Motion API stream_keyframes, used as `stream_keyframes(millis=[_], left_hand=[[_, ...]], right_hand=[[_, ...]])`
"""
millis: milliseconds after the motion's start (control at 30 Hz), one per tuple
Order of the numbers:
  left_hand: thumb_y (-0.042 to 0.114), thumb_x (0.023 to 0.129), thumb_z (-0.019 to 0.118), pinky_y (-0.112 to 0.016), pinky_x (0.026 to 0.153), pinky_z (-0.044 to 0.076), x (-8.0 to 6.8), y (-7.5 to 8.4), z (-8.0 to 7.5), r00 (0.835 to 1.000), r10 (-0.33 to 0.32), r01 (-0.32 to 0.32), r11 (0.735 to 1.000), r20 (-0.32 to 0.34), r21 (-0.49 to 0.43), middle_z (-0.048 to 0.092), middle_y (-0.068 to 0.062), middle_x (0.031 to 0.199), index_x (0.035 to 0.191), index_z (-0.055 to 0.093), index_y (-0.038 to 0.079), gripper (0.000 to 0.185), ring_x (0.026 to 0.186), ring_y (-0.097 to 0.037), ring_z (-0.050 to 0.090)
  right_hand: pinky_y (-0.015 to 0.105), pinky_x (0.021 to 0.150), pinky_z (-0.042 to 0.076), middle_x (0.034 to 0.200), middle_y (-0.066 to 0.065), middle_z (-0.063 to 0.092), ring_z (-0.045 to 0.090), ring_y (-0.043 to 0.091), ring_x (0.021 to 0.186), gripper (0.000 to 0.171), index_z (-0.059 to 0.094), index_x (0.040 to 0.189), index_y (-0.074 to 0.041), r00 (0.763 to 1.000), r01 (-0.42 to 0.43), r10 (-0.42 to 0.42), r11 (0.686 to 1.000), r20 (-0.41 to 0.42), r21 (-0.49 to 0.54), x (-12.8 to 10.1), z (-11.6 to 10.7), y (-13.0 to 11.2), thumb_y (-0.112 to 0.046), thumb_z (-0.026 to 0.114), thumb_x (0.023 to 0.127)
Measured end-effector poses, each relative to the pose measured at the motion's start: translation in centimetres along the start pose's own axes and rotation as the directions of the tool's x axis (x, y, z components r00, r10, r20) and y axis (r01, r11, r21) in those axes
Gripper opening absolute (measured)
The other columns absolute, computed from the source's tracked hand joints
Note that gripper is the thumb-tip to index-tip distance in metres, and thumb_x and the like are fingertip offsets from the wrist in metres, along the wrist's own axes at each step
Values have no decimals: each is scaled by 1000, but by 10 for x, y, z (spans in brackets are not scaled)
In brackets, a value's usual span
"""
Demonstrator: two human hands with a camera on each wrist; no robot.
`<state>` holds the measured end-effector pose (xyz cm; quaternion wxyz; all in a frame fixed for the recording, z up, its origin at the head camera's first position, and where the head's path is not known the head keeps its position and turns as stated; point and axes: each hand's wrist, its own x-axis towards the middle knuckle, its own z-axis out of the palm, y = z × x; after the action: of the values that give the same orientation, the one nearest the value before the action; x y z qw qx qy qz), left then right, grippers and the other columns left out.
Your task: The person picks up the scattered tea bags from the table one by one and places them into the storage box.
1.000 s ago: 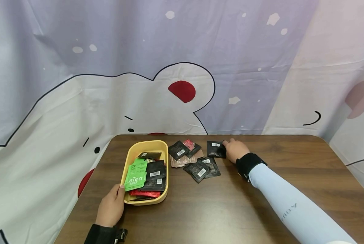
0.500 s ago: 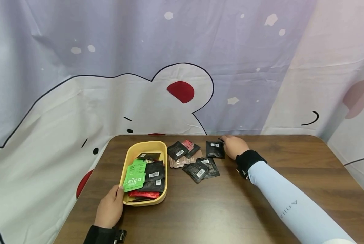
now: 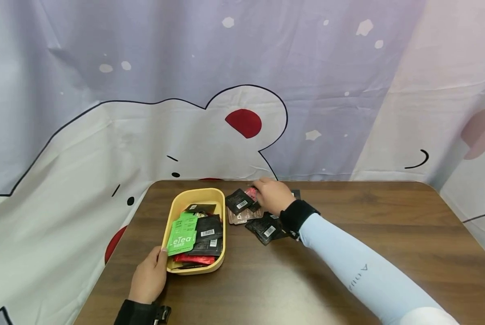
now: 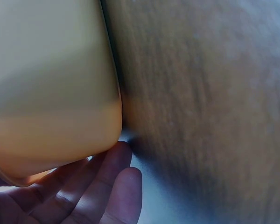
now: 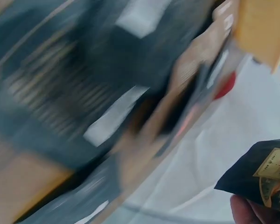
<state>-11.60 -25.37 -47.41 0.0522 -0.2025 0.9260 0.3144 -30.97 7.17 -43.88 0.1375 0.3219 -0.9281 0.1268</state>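
Note:
A yellow plastic bin [image 3: 198,192] stands on the left part of the table, holding black, red and green tea sachets [image 3: 181,234]. My left hand [image 3: 148,276] grips the bin's near left side, its thumb at the rim. In the left wrist view the fingers [image 4: 123,196] lie against the bin's outer corner. My right hand [image 3: 273,197] is over the loose sachets right of the bin. It pinches a black tea sachet with a gold label [image 5: 245,170], clear in the right wrist view but mostly hidden by the hand in the head view.
Several loose black sachets [image 3: 263,228] lie right of the bin, with a brown card-like packet [image 3: 238,216] among them. One black sachet [image 3: 296,194] is partly behind the right wrist. A printed curtain [image 3: 328,113] hangs behind the table's far edge [image 3: 368,182].
My right hand has come left from the far right sachet to above the loose pile, carrying a black tea sachet. The left hand and bin stay put.

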Motion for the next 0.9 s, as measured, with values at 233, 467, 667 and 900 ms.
stream_keyframes(millis=[233, 467, 667, 900], left_hand=[[39, 111, 28, -36, 71, 41, 0, 0, 1, 1000, -2, 2, 1000, 0, 7, 62, -14, 110, 138, 51, 3, 50, 86, -23, 54], [39, 111, 29, -34, 68, 38, -1, 0, 0, 1000, 15, -15, 1000, -10, -4, 62, -13, 104, 137, 52, 3, 50, 82, -22, 53], [38, 111, 29, -34, 68, 38, -1, 0, 0, 999, 37, -38, 999, -8, -2, 62, -13, 102, 137, 51, 1, 50, 79, -21, 53], [38, 111, 30, -36, 71, 40, -1, -1, -2, 1000, 22, -22, 1000, 3, 2, 63, -15, 107, 139, 50, 0, 51, 83, -22, 54]], right_hand=[[36, 80, 57, 107, 5, 69, 69, 22, 94, 24, 68, 119, -8, 997, 78, -78, 997, -3, -2, 23, 6, -43, -14, 62, 97], [34, 82, 56, 101, 3, 69, 68, 19, 93, 24, 69, 118, -9, 991, 131, -131, 991, 0, -33, 42, 13, -79, -17, 61, 97], [31, 79, 56, 102, 0, 68, 66, 15, 89, 23, 70, 118, -13, 987, 159, -158, 987, 37, -33, 53, 20, -104, -20, 59, 99], [29, 76, 53, 99, -2, 67, 63, 13, 85, 19, 69, 113, -15, 985, 168, -167, 985, 42, -25, 63, 30, -121, -21, 59, 99]])
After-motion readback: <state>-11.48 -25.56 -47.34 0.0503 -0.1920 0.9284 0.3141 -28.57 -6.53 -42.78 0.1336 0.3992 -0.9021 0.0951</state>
